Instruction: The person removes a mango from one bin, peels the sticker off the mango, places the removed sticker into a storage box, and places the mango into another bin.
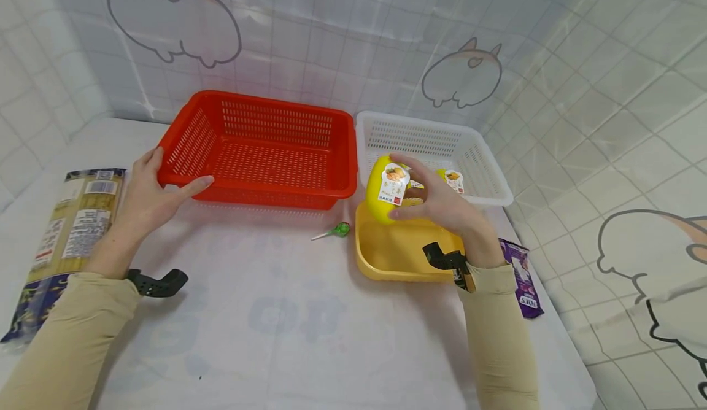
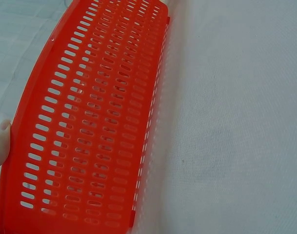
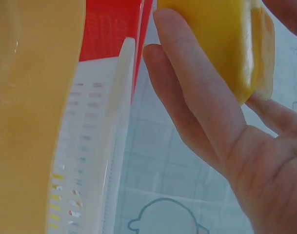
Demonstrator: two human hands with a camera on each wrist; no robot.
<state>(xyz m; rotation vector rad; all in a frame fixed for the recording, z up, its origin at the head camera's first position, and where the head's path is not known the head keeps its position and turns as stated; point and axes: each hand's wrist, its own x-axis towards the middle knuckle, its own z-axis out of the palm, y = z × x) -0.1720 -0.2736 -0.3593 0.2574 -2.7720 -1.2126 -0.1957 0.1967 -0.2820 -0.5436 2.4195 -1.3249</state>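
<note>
My right hand (image 1: pixel 442 204) holds a yellow rounded pack (image 1: pixel 381 192) with a white food-picture label, above the back-left part of a yellow plastic bin (image 1: pixel 381 272). In the right wrist view, fingers (image 3: pixel 202 87) lie along the side of this yellow pack (image 3: pixel 221 44). At the left, my left hand (image 1: pixel 149 198) grips the front-left corner of a red slotted basket (image 1: pixel 265 198), its thumb along the front rim. The left wrist view shows the basket's slotted wall (image 2: pixel 89 107), with only a bit of hand at the edge.
Behind the bin stands a white slotted basket (image 1: pixel 486 177) with yellow labelled packs (image 1: pixel 454 180) inside. A green-wrapped lollipop (image 1: pixel 340 229) lies left of the bin. A purple packet (image 1: pixel 521 278) is at the right, and a long noodle pack (image 1: pixel 83 232) at the left.
</note>
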